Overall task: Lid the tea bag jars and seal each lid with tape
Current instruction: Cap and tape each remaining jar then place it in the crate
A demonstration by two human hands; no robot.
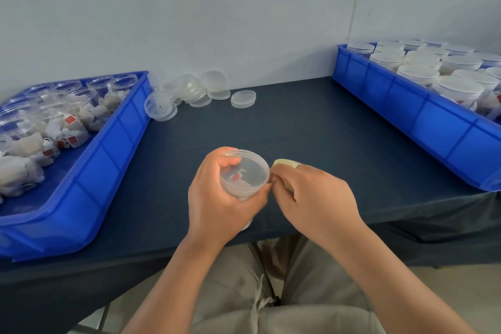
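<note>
Clear plastic jar (241, 192), with one red-tagged tea bag inside, is held off the dark table (298, 127) near its six o'clock edge. Its lid (248, 171) is on and tipped toward the camera. The left hand (217, 206) grips the jar: the thumb hooks over the lid's rim at about ten o'clock and the fingers curl round the wall from below. The right hand (314, 198) meets the lid's edge at three o'clock. Its fingers are curled round a pale yellow tape roll (284, 163), with thumb and forefinger pinched together right at the seam. Any strip of tape there is too thin to make out.

The step in hand looks like sealing this lid. To do it well, I would anchor the tape end firmly so that it straddles lid and wall. The left hand would then turn the jar while the right feeds tape under light tension, pressing it flat as it goes. The thumb on the rim should hold the lid seated without lying in the tape's path. Wrinkles, or tape drifting onto the lid alone, are the likely faults.

Both wrists sit low and angled inward, with the forearms coming from five and seven o'clock. Open jars (67, 95) stand in the left blue tray (113, 149) at nine o'clock. Lidded jars (433, 68) fill the right blue tray (406, 106) at two o'clock, and loose lids (195, 89) lie at twelve.
</note>
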